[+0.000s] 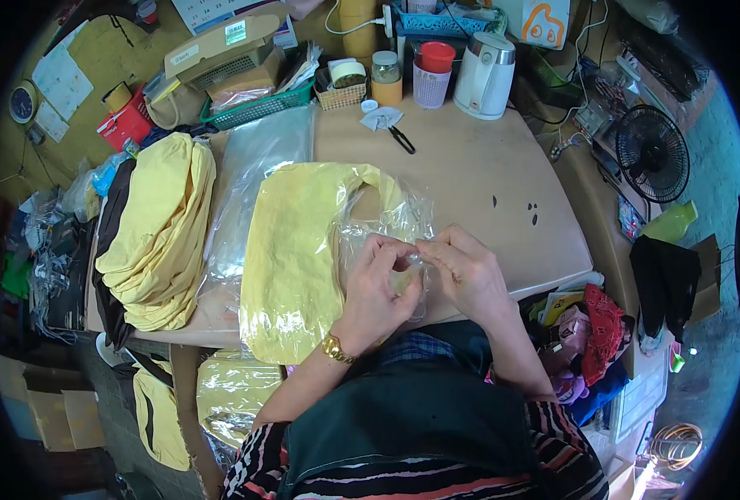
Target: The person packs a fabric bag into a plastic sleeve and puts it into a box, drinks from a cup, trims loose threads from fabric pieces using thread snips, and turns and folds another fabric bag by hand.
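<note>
One broad tan tabletop (545, 158) fills the middle, its right half spotted with dark marks and giving the most room for moving; its near edge runs under the forearms. At the left edge slumps a tall stack of yellow cloth (157, 233). Right of it, nearest the person, a yellow cloth piece (291, 250) lies inside a clear plastic bag (416, 221), its lower end reaching over the near edge. Clear plastic sheets (278, 137) lie partly beneath. A white kettle (485, 77) stands at the back. The left hand (382, 279) and right hand (467, 275) meet at the bag's right side, each with fingertips pinched on the plastic. Black snips (402, 140) lie beyond them. Fingers and glare hide exactly which fold is gripped; the bag's near right corner is lost behind the left hand.
</note>
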A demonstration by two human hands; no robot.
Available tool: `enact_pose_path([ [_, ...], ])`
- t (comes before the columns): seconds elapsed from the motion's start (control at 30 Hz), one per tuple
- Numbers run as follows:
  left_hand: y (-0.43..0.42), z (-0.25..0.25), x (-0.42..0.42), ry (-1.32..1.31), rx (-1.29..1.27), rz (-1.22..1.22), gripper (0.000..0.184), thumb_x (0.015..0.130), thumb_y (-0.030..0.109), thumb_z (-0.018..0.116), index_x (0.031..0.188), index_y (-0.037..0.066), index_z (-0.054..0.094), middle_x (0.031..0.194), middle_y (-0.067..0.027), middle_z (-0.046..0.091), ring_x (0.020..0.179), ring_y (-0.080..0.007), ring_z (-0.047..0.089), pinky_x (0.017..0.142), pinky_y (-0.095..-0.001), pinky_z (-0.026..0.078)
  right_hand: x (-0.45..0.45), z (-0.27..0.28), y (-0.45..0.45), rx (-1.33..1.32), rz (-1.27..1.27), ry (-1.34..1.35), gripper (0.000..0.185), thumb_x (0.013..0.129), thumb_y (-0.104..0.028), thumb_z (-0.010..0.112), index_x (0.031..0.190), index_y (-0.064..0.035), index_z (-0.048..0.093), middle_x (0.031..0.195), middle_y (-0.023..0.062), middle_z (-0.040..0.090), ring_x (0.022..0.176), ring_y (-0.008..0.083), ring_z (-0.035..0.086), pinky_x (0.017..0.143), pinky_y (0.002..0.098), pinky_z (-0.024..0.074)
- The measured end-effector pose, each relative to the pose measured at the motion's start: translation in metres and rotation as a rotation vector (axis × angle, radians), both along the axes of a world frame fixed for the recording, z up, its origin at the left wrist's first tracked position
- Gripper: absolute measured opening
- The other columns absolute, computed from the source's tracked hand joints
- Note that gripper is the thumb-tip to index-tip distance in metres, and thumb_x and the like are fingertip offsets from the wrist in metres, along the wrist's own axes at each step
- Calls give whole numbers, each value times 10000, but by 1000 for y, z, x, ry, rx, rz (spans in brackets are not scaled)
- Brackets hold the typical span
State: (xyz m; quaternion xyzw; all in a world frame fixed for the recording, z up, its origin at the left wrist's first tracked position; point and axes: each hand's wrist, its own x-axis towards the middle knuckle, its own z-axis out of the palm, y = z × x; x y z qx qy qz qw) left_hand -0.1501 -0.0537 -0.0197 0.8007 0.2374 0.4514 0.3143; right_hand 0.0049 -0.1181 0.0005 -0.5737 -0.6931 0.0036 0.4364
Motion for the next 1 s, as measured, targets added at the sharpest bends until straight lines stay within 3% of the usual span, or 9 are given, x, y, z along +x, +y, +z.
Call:
enact_pose_path([
  [0.13, 9, -18, 0, -49, -154, 21, 245, 762, -33, 691, 982, 10, 592, 929, -108, 595, 774, -172, 639, 667, -269, 516, 1, -5, 2, -18, -11, 40, 82, 821, 22, 661, 903, 16, 666, 814, 95, 567, 704, 221, 594, 613, 329, 493],
  [0.2, 15, -16, -2, -17, 3, 20, 261, 757, -19, 712, 978, 8, 575, 960, -108, 589, 778, -180, 652, 651, -276, 528, 6, -17, 4, -266, 248, 513, 61, 899, -59, 634, 893, 1, 647, 787, 34, 560, 700, 137, 561, 631, 279, 454],
  [0.23, 17, -15, 0, -15, 3, 18, 261, 757, -19, 712, 978, 8, 575, 960, -108, 589, 778, -180, 652, 651, -276, 528, 12, -25, 6, -265, 247, 516, 61, 899, -59, 634, 893, 1, 647, 787, 34, 560, 700, 137, 561, 631, 279, 454],
  [0.3, 19, -12, 5, -133, 4, -65, 302, 761, -44, 703, 1038, 5, 593, 1006, -104, 589, 780, -179, 653, 646, -266, 541, 26, -37, 11, -542, 486, 1087, 153, 969, -151, 580, 928, -19, 647, 774, -30, 546, 699, 60, 493, 648, 218, 395],
  [0.4, 4, 19, 0, -93, 102, -21, 311, 768, -69, 715, 1061, 10, 646, 1050, -105, 591, 797, -177, 656, 658, -255, 549, 21, -33, 10, -499, 431, 1124, 199, 997, -193, 541, 950, -29, 643, 764, -59, 545, 684, 32, 445, 645, 188, 363],
  [0.53, 12, -6, 2, -41, 155, -124, 282, 764, -63, 742, 1030, 25, 701, 1028, -104, 615, 813, -173, 656, 670, -254, 554, 17, -30, 11, -499, 471, 1122, 180, 989, -160, 548, 947, -18, 651, 767, -44, 565, 687, 40, 464, 652, 193, 384],
  [0.63, 16, -12, 2, -151, 161, -96, 202, 752, -29, 772, 941, 23, 722, 970, -99, 638, 799, -169, 653, 662, -262, 550, 16, -29, 10, -544, 433, 1086, 153, 968, -112, 575, 933, 4, 669, 788, -27, 603, 682, 43, 502, 627, 201, 416],
  [0.83, 5, 1, -6, -93, 224, 30, 146, 734, -24, 781, 841, 13, 689, 880, -96, 649, 766, -189, 652, 611, -279, 522, 11, -32, 14, -232, 158, 836, 86, 910, -11, 613, 884, 12, 692, 806, 27, 654, 649, 52, 553, 558, 206, 438],
  [1.0, 8, 13, -24, 98, 385, 196, 97, 739, 28, 764, 785, 41, 679, 901, -106, 639, 753, -210, 574, 716, -316, 454, 30, -40, 19, -153, 29, 815, 87, 897, 5, 604, 850, 16, 676, 803, 29, 638, 640, 53, 548, 572, 203, 445],
])
